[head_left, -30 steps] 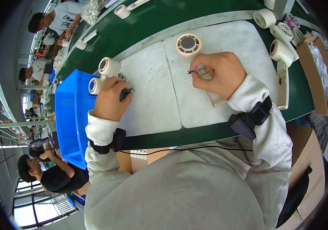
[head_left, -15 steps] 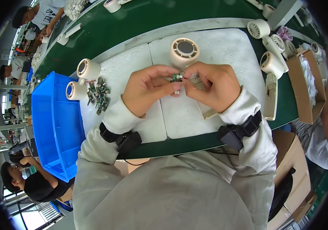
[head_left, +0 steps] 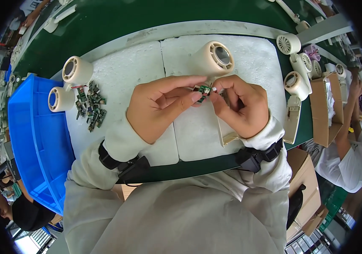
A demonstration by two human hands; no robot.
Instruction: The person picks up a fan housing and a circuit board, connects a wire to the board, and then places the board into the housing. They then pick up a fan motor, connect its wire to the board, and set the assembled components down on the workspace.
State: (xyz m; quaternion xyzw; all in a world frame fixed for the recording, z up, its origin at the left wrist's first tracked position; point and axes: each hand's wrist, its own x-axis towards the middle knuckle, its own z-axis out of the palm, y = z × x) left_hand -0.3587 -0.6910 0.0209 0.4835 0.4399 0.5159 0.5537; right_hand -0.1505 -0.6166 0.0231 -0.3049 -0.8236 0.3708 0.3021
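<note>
Between thumb and fingers, my left hand [head_left: 152, 106] grips a small green circuit board [head_left: 204, 90] over the middle of the white foam sheet [head_left: 126, 67]. The fingertips of my right hand [head_left: 245, 106] pinch a small white connector [head_left: 214, 89] at the board's right edge; whether it is seated cannot be made out. A cream cylindrical fan head [head_left: 208, 59] lies just beyond my hands, its round opening turned to the right. Partly hidden under my right hand is a cream open shell [head_left: 228, 139]. Left of my hands sits a loose pile of circuit boards [head_left: 92, 108].
A large blue bin [head_left: 18, 122] stands at the left, beside two cream fan heads [head_left: 78, 71]. Along the right edge lie more cream fan parts [head_left: 296, 84], a long cream shell [head_left: 292, 120] and an open cardboard box [head_left: 320, 110]. Other people are at both sides.
The view has shifted and turned slightly to the right. The circuit board in my left hand is tilted and shows more of its face; my right fingertips stay at its edge.
</note>
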